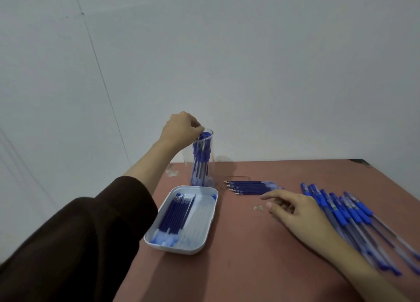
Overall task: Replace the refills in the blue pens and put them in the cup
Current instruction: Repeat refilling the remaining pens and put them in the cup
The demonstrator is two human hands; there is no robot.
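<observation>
The desk (250, 267) is reddish-brown and carries everything. On its left part lies a white tray (181, 251) with dark blue refills (176, 213) side by side in it. Just behind the tray stands the cup (211, 165), tall, narrow and clear, already with many blue pens inside.

At the right, a row of pens (345, 213) lies flat on the desk, somewhat blurred. Between this row and the cup lies a second group, the loose refills (250, 187), tips to the left.

The left hand (179, 126) is over the cup rim, and its fingers (197, 127) are curled together on the top end of a pen (204, 135) in the cup; they seem to pinch it. The right hand (297, 208) is low over the desk with fingers spread and relaxed, holding nothing, its fingertips just beside the loose refills.

I judge that the pens are light and stiff with a smooth barrel, so the blue grip part is the best place to hold. The refills are thin and roll easily (they may also bend a little); better to pinch one at its middle, away from the inky tip. The cup looks light and top-heavy, so a push at the rim could tip it.
</observation>
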